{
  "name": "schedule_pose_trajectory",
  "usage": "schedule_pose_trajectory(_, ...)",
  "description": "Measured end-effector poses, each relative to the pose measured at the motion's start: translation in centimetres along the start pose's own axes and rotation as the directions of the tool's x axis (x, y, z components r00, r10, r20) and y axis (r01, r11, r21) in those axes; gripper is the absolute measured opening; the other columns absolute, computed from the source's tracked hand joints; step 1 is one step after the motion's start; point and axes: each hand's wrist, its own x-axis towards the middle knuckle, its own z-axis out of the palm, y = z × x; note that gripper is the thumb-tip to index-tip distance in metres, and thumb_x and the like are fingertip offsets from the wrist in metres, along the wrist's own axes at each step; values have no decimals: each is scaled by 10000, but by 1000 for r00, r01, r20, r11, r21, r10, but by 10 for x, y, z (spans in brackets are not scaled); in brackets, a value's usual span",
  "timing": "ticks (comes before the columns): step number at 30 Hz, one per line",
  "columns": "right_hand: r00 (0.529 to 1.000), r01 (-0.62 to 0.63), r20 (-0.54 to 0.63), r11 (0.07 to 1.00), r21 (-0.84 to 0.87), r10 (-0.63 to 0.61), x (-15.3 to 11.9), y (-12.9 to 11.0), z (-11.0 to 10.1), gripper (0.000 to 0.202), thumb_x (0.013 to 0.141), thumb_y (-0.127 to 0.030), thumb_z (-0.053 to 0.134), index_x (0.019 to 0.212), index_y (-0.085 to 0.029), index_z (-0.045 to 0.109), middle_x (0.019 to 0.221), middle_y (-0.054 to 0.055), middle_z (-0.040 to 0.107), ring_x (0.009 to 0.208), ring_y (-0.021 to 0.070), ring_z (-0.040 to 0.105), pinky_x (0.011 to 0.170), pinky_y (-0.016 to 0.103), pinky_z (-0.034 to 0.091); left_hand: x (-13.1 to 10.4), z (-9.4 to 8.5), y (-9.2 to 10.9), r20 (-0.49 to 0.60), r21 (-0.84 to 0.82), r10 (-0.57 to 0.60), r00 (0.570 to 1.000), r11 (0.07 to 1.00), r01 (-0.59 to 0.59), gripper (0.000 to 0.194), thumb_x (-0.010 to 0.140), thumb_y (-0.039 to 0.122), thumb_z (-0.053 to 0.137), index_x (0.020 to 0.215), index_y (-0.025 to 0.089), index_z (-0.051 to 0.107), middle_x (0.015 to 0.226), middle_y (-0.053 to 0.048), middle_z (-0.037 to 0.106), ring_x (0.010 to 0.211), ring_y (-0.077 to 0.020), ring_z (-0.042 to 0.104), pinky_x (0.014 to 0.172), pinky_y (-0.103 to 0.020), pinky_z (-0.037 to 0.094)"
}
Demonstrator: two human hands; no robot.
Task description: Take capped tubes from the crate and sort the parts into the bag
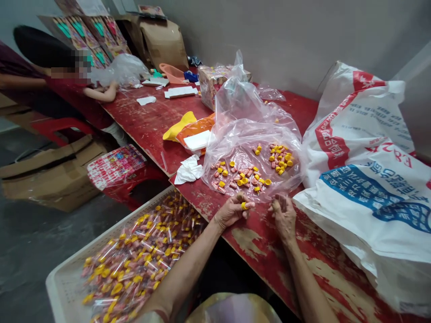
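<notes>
My left hand (233, 211) pinches a small pink speckled piece with a yellow cap (248, 205) at the table's near edge. To its right, my right hand (283, 216) has curled fingers close to the front of a clear plastic bag (215, 150); whatever its fingertips hold, if anything, is too blurred to make out. Loose on the spread bag lie more pink pieces with yellow caps (281, 158), in a few clusters. Below my left forearm a white crate (55, 280) holds many similar capped pieces (134, 260), several of them in clear tubes.
White woven sacks (363, 116) bulge over the red table (151, 130) at right. Crumpled tissue (189, 170), an orange packet (198, 128) and a clear-wrapped carton (208, 85) lie around the bag. Another person (77, 85) sits far left, beside a stool (116, 166) and cardboard (50, 175).
</notes>
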Motion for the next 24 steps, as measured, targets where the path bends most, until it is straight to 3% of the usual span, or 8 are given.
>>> schedule_pose_trajectory(3, 981, -166, -44, 930, 328, 190, -18, -6, -19, 446, 770, -582, 620, 963, -187, 546, 582, -66, 440, 425, 73, 373, 418, 207, 334, 1, -1, -1, -34, 39, 9, 999, 999, -8, 214, 606, 159, 809, 736, 117, 644, 610, 0, 637, 452, -74, 543, 500, -211, 440)
schedule_pose_trajectory(6, 951, -238, -15, 762, 602, 309, -33, -10, -34, 475, 745, -648, 593, 773, -176, 549, 502, -89, 319, 353, 36, 214, 358, 187, 246, -2, 3, -7, -45, 33, -14, 999, 999, 15, 218, 585, 142, 810, 747, 112, 667, 680, -30, 669, 515, -91, 575, 532, -213, 450)
schedule_pose_trajectory(8, 935, -275, 39, 653, 706, 352, -39, -11, -43, 439, 707, -611, 634, 725, -178, 563, 489, -81, 326, 360, 41, 248, 369, 189, 275, -6, 9, -15, -35, 5, -42, 998, 999, 42, 228, 595, 157, 803, 779, 111, 675, 749, -53, 682, 600, -109, 597, 569, -221, 465)
schedule_pose_trajectory(11, 912, -290, 48, 558, 778, 407, -44, -11, -54, 354, 646, -495, 715, 774, -183, 608, 593, -32, 488, 539, 85, 477, 507, 202, 416, -13, 25, -32, -22, -25, -94, 995, 995, 93, 230, 648, 217, 780, 825, 122, 669, 833, -64, 679, 699, -126, 604, 610, -232, 478)
schedule_pose_trajectory(13, 913, -268, 21, 560, 784, 408, -49, -10, -61, 325, 647, -434, 736, 817, -182, 620, 742, 10, 587, 706, 115, 548, 604, 211, 455, -18, 39, -44, -17, 15, -115, 993, 993, 115, 249, 639, 220, 788, 833, 133, 658, 813, -42, 673, 665, -111, 596, 620, -234, 480)
schedule_pose_trajectory(16, 943, -225, 17, 602, 766, 332, -58, -9, -70, 314, 637, -344, 753, 872, -196, 607, 910, 29, 624, 740, 129, 559, 612, 229, 459, -22, 61, -58, -13, 98, -130, 991, 987, 131, 341, 596, 188, 812, 883, 140, 633, 782, -20, 667, 630, -103, 603, 617, -226, 480)
schedule_pose_trajectory(20, 957, -206, -26, 738, 642, 289, -73, -8, -83, 379, 637, -296, 753, 952, -207, 560, 928, 14, 620, 683, 127, 570, 609, 239, 470, -21, 83, -67, -59, 120, -102, 993, 987, 108, 427, 595, 187, 814, 948, 155, 576, 830, -17, 660, 697, -127, 635, 627, -236, 507)
schedule_pose_trajectory(24, 971, -174, -53, 840, 514, 234, -84, -5, -95, 421, 691, -313, 736, 1025, -232, 494, 934, 9, 630, 716, 149, 602, 646, 265, 498, -19, 90, -75, -113, 179, -55, 992, 981, 75, 390, 582, 227, 821, 864, 146, 563, 747, 13, 646, 594, -102, 618, 595, -233, 515)
